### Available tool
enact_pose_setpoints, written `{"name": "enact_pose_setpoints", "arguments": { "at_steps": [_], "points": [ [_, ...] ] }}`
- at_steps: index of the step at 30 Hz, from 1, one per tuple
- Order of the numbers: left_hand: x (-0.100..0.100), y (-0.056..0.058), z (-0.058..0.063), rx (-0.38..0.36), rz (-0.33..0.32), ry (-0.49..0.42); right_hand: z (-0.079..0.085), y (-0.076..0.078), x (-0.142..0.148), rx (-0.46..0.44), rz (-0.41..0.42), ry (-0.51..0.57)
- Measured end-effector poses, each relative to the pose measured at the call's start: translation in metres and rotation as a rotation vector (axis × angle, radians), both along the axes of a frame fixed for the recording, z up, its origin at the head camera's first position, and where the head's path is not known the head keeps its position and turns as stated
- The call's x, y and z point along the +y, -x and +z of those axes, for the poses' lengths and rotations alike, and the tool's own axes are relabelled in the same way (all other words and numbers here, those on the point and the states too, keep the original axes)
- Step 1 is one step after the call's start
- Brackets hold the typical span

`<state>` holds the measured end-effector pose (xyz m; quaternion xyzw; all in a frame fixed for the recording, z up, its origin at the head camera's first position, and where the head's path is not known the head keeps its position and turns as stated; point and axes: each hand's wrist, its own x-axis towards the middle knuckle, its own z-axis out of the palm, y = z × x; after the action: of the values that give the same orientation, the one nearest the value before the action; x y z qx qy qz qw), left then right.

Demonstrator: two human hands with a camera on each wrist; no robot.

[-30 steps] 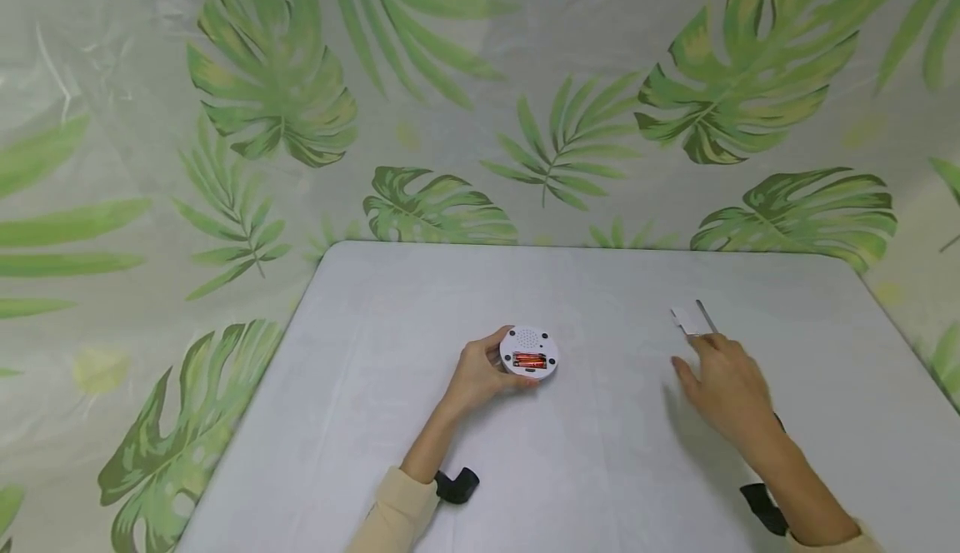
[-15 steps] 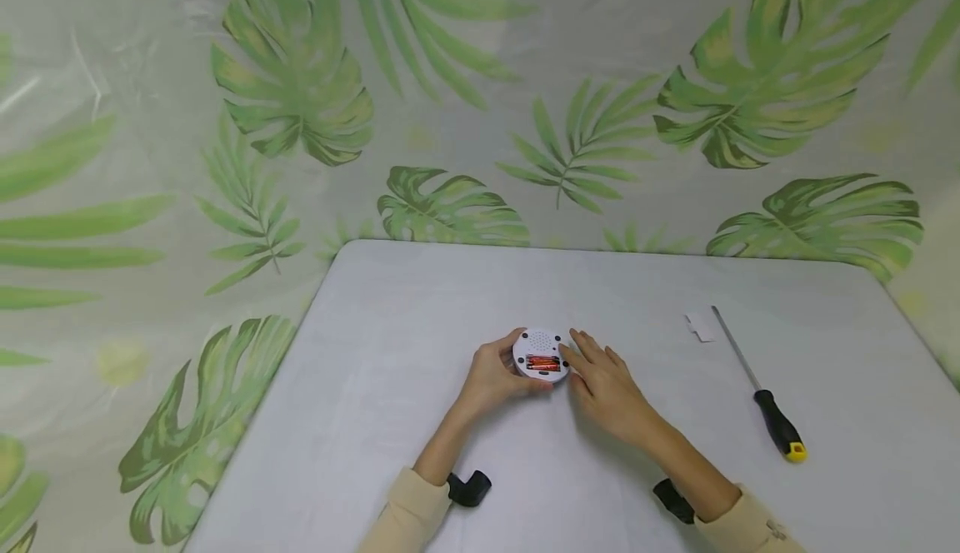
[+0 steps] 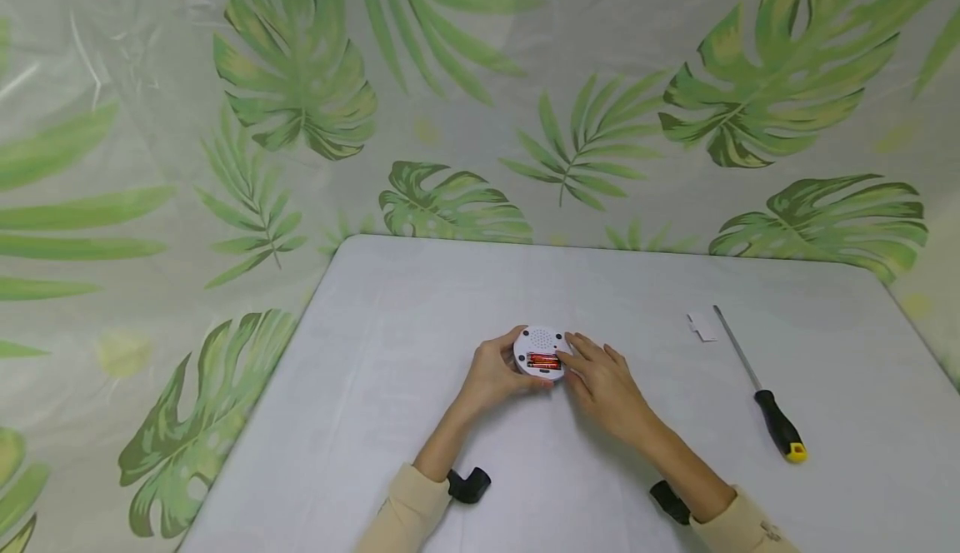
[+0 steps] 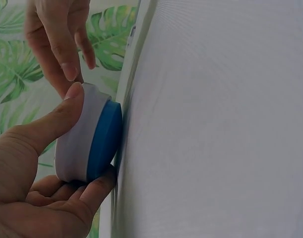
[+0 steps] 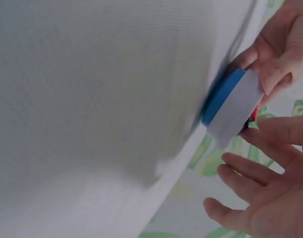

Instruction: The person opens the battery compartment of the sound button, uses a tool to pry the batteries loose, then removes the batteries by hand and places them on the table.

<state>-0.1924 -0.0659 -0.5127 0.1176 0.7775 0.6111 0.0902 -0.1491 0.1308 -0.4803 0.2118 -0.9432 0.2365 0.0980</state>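
A round white device (image 3: 541, 339) with a blue underside (image 4: 105, 141) has small speaker holes, dark round feet and an uncovered battery compartment. Red batteries (image 3: 543, 361) lie side by side in it. My left hand (image 3: 491, 376) holds the device by its rim, thumb on the near side and fingers on the far side. From the right, my right hand (image 3: 611, 391) reaches to the compartment, its fingertips right at the ends of the batteries. In the right wrist view the right hand's fingers (image 5: 248, 171) are spread and fairly straight.
On the white table (image 3: 420, 286), to the right, lies a screwdriver (image 3: 757, 386) with a black and yellow handle. Beside its tip is a small white cover piece (image 3: 702, 327). A leaf-patterned sheet (image 3: 450, 103) hangs behind the table.
My right hand has left the screwdriver and white piece at the right and come over to the device. Over the last half second it barely moves; the left hand keeps its hold.
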Motion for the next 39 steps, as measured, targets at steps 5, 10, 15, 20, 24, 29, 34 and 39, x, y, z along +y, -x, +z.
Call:
{"name": "enact_pose_setpoints", "arguments": {
  "at_steps": [5,10,15,20,24,29,34,39],
  "points": [
    [0.002,0.0,-0.001,-0.013,-0.009,-0.008,-0.001,0.002,-0.001,0.052,-0.026,0.048],
    [0.005,0.001,0.0,-0.039,-0.02,-0.026,0.001,0.008,0.0,0.103,-0.067,0.072],
    [0.008,0.0,0.0,-0.022,-0.028,-0.035,0.003,0.016,0.004,0.098,-0.075,0.059],
    [0.009,0.001,0.0,-0.01,-0.04,-0.035,0.008,0.018,0.009,0.077,-0.073,0.025],
    [0.01,0.001,0.002,-0.005,-0.038,-0.037,0.011,0.018,0.015,0.065,-0.074,0.029],
    [0.009,0.001,0.003,0.006,-0.033,-0.03,0.015,0.015,0.024,0.046,-0.079,0.054],
    [0.006,0.0,0.001,-0.01,-0.012,-0.024,0.017,0.015,0.039,0.033,-0.108,0.109],
    [0.002,-0.002,0.0,-0.032,0.011,-0.025,0.018,0.015,0.062,0.036,-0.159,0.194]
  ]
}}
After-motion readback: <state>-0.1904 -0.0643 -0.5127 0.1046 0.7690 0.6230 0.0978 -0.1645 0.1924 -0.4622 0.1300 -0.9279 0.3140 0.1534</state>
